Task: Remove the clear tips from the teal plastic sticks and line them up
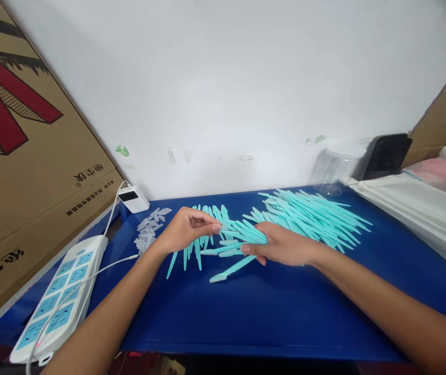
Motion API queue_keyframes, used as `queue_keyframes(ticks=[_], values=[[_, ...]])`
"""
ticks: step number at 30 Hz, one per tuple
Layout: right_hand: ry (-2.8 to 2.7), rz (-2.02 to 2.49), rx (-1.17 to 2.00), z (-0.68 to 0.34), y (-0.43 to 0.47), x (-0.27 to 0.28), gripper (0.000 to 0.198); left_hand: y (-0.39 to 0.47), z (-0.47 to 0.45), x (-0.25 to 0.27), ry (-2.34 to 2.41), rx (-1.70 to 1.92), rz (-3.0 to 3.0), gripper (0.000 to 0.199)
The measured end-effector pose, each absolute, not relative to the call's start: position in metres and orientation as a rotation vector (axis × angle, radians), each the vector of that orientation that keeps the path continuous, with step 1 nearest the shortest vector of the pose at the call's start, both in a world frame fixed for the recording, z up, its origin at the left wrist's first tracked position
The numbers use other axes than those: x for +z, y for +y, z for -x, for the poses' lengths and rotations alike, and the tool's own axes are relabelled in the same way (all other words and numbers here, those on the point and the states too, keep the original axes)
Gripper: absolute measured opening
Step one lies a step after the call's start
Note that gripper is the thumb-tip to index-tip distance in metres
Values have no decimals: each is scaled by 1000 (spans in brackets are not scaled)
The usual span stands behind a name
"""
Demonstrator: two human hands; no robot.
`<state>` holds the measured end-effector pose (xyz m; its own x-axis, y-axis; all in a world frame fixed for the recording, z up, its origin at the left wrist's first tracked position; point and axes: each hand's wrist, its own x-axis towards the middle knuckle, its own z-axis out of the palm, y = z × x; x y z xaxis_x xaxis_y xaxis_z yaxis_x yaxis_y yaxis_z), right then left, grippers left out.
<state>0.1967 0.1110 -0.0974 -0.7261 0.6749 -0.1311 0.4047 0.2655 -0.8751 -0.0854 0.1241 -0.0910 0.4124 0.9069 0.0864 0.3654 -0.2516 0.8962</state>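
Observation:
A bunch of turquoise eyebrow razors [252, 234] is gripped in my right hand [285, 244], their blade ends pointing left. With thumb and fingertips, my left hand [191, 229] pinches the tip of one razor in that bunch; whether a clear cap sits there is too small to tell. Below the bunch, a single razor [232, 269] slants out under my right hand, its blade end near the blue table. Behind and below my left hand lie several loose razors [186, 255]. Beyond my right hand spreads a large heap of razors [312, 216].
Small translucent pieces [150, 229] lie in a pile left of my left hand. A power strip [62, 297] with white cables and a white device [134, 199] stand on the left, beside a large cardboard box [31, 172]. At the back right are a clear jar [335, 169] and stacked white sheets [421, 208].

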Motion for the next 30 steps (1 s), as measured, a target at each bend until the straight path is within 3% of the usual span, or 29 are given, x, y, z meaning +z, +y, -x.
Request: queue_keyframes(ticks=[15, 20, 25, 30], values=[[-2243, 1044, 1461, -196, 114, -103, 54, 125, 80, -99, 1043, 776, -1832, 31], [-2213, 1170, 1388, -200, 118, -107, 52, 141, 125, -82, 1314, 743, -2041, 40], [-2136, 1220, 1311, -203, 120, -104, 48, 156, 206, -69, 1917, 230, -2164, 35], [-2155, 1234, 1271, -202, 119, -103, 50, 153, 228, -73, 1678, -48, -1949, 46]])
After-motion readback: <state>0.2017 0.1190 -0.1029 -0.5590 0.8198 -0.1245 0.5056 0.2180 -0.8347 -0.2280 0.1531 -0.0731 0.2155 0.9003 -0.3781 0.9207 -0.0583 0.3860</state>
